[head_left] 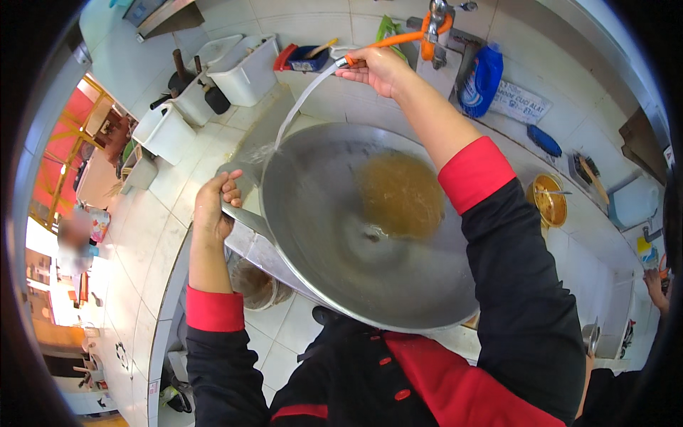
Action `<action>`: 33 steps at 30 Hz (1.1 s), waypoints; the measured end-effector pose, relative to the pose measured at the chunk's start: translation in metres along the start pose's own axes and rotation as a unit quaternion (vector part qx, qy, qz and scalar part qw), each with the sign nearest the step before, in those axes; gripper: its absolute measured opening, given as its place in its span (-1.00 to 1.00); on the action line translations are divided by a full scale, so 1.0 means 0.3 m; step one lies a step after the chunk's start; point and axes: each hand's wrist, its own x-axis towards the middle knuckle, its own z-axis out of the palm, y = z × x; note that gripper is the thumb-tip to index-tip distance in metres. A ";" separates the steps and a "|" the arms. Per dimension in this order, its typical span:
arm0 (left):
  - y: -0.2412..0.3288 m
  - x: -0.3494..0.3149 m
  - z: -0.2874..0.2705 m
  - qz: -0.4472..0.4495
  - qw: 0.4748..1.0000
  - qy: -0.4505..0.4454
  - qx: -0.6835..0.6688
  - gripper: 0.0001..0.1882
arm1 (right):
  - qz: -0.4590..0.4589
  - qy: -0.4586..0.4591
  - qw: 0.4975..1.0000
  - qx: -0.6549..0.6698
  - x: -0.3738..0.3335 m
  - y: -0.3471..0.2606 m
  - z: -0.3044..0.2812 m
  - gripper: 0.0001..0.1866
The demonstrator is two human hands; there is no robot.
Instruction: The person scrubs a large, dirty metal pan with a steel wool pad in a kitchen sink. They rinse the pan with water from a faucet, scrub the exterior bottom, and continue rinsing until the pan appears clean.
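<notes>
A large grey metal wok (320, 206) is tilted in front of me, with a pool of brown water (400, 193) lying inside it. My left hand (219, 201) is closed round the handle on the wok's left side. Above the far rim, my right hand (377, 71) grips an orange hose (395, 40) close to its end. Water (304, 99) streams from the hose and lands at the wok's upper left edge, by the handle. The hose's other end is fixed to a metal tap (440, 21) on the wall.
White plastic bins (245, 67) with utensils stand at the far left. A blue detergent bottle (482, 82), a blue brush (544, 141) and a yellowish bowl (549, 201) are on the right ledge. Below the wok's left side is a bucket (257, 285). Another person's hand (656, 288) shows far right.
</notes>
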 end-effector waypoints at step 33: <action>-0.373 0.271 0.668 -0.025 0.997 0.059 -0.046 -0.53 | 0.032 0.096 0.992 -0.069 -0.207 0.454 0.081 -0.46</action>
